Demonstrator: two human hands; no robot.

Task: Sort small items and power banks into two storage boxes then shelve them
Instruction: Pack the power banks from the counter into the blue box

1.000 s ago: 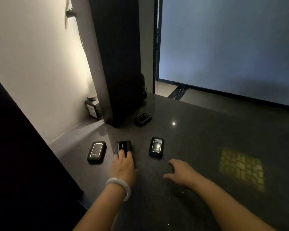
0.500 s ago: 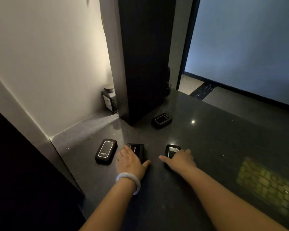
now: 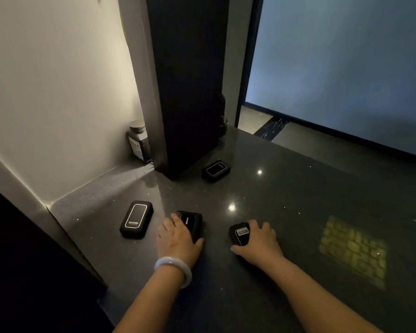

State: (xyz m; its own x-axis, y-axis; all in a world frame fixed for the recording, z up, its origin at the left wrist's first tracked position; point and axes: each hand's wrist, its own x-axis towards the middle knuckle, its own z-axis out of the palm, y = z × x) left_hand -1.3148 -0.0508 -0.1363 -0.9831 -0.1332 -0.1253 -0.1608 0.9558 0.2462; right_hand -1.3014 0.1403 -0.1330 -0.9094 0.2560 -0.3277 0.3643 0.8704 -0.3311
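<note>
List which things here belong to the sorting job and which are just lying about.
Job:
left hand on middle power bank
right hand on right power bank
left power bank
far power bank

Lying about:
jar
bracelet

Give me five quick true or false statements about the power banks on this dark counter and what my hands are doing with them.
1. Four black power banks lie on the dark speckled counter. True.
2. The left hand grips the middle power bank. True.
3. The right hand is lifted clear of everything. False: it holds the right power bank.
4. The far power bank sits in a storage box. False: it lies on the counter by the black pillar.
5. The leftmost power bank lies untouched. True.
</note>
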